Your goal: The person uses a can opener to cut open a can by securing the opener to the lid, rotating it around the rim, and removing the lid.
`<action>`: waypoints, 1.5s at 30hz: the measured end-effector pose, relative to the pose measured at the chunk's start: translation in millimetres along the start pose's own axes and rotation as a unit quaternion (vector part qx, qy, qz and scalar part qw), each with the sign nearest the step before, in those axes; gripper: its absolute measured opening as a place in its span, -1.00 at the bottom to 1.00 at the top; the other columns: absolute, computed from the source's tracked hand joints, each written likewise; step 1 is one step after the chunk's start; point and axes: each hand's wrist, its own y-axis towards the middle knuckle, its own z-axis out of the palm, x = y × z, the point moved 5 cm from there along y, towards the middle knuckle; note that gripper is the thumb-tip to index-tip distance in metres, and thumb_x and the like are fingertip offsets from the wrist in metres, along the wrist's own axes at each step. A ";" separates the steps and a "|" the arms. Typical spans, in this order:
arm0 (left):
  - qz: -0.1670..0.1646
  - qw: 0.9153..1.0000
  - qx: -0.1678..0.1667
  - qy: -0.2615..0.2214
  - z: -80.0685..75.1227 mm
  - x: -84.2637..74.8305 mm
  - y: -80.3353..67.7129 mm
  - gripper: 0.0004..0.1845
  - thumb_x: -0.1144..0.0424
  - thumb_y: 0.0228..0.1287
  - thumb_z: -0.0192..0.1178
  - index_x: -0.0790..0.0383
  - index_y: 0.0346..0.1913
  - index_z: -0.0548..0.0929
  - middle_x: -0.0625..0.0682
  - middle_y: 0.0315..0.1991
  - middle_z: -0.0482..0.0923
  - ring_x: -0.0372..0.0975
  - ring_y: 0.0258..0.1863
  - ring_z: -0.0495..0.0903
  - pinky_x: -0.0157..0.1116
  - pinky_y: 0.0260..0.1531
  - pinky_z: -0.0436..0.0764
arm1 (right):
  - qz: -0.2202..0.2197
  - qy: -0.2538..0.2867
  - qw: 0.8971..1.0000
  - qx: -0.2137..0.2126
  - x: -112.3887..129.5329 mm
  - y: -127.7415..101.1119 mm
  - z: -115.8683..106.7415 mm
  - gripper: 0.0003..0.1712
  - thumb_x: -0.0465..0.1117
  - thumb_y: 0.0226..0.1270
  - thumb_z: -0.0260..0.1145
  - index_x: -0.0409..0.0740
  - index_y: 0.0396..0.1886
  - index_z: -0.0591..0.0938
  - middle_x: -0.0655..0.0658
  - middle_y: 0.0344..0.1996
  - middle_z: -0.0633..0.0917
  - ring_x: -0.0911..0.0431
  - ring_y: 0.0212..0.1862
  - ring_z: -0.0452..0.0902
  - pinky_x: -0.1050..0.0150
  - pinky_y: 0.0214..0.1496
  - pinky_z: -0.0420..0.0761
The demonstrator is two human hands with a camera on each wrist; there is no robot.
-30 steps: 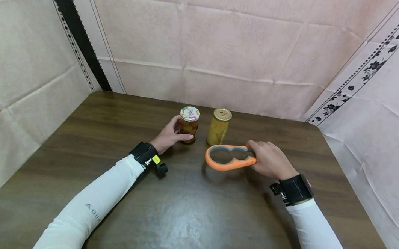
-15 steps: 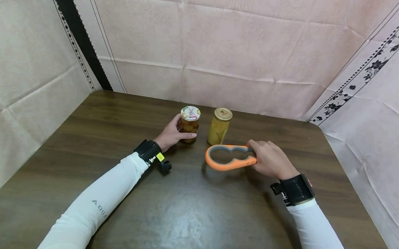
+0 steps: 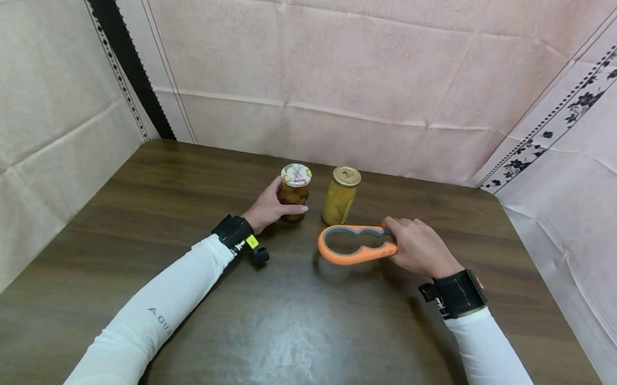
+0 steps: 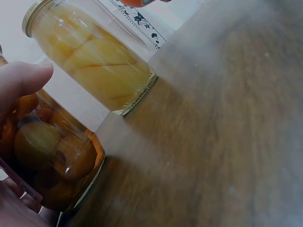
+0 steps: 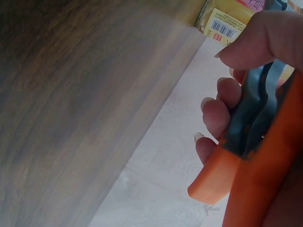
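My left hand grips a glass jar of dark fruit with a patterned white lid, thumb across its front. Round fruits in amber liquid show in the left wrist view, where the jar stands with its base at the table. Just right of it is a taller jar of yellow fruit with a gold lid. My right hand holds an orange jar opener with a grey scalloped lining, its loop pointing left in front of the yellow jar. Curled fingers wrap its handles in the right wrist view.
Both jars stand toward the back of the brown wooden table. Pale patterned cloth hangs behind and at both sides. A black wrist camera mount sits on the right wrist, another on the left.
My left hand and forearm have shifted slightly right and forward, the thumb reaching further across the dark jar. The right hand and jar opener have stayed almost still.
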 end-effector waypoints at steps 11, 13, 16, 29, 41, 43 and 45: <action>-0.006 1.000 -0.001 -0.015 4.6 1.0 5.2 -0.10 0.30 0.14 0.51 0.04 0.48 0.23 0.14 0.33 0.42 -0.01 0.31 0.45 -0.06 0.36 0.43 | 0.001 0.000 1.000 0.000 -0.1 0.9 0.3 -0.69 -0.31 0.04 0.44 -0.08 -0.18 0.60 0.07 -0.51 0.58 0.17 -0.45 0.41 0.11 -0.26 0.52; -0.006 1.000 -0.002 -0.016 5.1 1.2 5.0 -0.12 0.30 0.14 0.50 0.05 0.47 0.24 0.14 0.32 0.43 -0.01 0.30 0.45 -0.06 0.35 0.44 | 0.000 0.001 1.000 0.002 0.2 1.0 1.1 -0.69 -0.31 0.04 0.45 -0.08 -0.18 0.61 0.07 -0.51 0.58 0.17 -0.46 0.41 0.14 -0.29 0.51; -0.009 1.000 -0.001 -0.014 5.9 1.7 4.6 -0.13 0.30 0.14 0.50 0.07 0.46 0.26 0.14 0.32 0.45 -0.02 0.30 0.46 -0.06 0.36 0.43 | 0.001 0.004 1.000 0.007 0.6 0.4 2.4 -0.68 -0.30 0.04 0.46 -0.08 -0.17 0.61 0.07 -0.51 0.58 0.18 -0.49 0.39 0.19 -0.34 0.47; -0.021 1.000 0.006 -0.007 4.9 5.5 5.3 -0.15 0.26 0.13 0.52 0.11 0.44 0.30 0.13 0.30 0.47 -0.03 0.29 0.47 -0.05 0.37 0.43 | 0.005 -0.004 1.000 0.006 4.4 -0.1 -0.1 -0.68 -0.29 0.05 0.47 -0.09 -0.17 0.61 0.07 -0.50 0.59 0.17 -0.44 0.42 0.13 -0.26 0.50; -0.033 0.999 0.014 -0.020 6.9 8.4 3.6 -0.17 0.34 0.15 0.49 0.11 0.44 0.30 0.13 0.30 0.47 -0.03 0.27 0.48 -0.06 0.36 0.44 | -0.002 -0.002 1.000 -0.004 8.7 0.3 -2.5 -0.69 -0.29 0.05 0.47 -0.08 -0.18 0.62 0.05 -0.47 0.62 0.17 -0.42 0.44 0.11 -0.20 0.55; -0.032 0.999 0.016 -0.022 7.2 8.8 3.5 -0.17 0.35 0.14 0.49 0.11 0.44 0.30 0.14 0.30 0.47 -0.03 0.27 0.48 -0.05 0.36 0.43 | -0.001 -0.002 1.000 -0.005 9.1 0.2 -2.7 -0.69 -0.29 0.05 0.47 -0.08 -0.18 0.62 0.06 -0.47 0.62 0.17 -0.42 0.45 0.10 -0.19 0.56; -0.032 0.999 0.016 -0.022 7.2 9.2 3.5 -0.17 0.36 0.14 0.49 0.10 0.43 0.30 0.14 0.30 0.47 -0.02 0.28 0.47 -0.05 0.36 0.43 | -0.002 -0.004 1.000 -0.005 9.9 0.1 -2.9 -0.69 -0.29 0.05 0.47 -0.08 -0.17 0.63 0.05 -0.45 0.63 0.17 -0.41 0.46 0.10 -0.17 0.56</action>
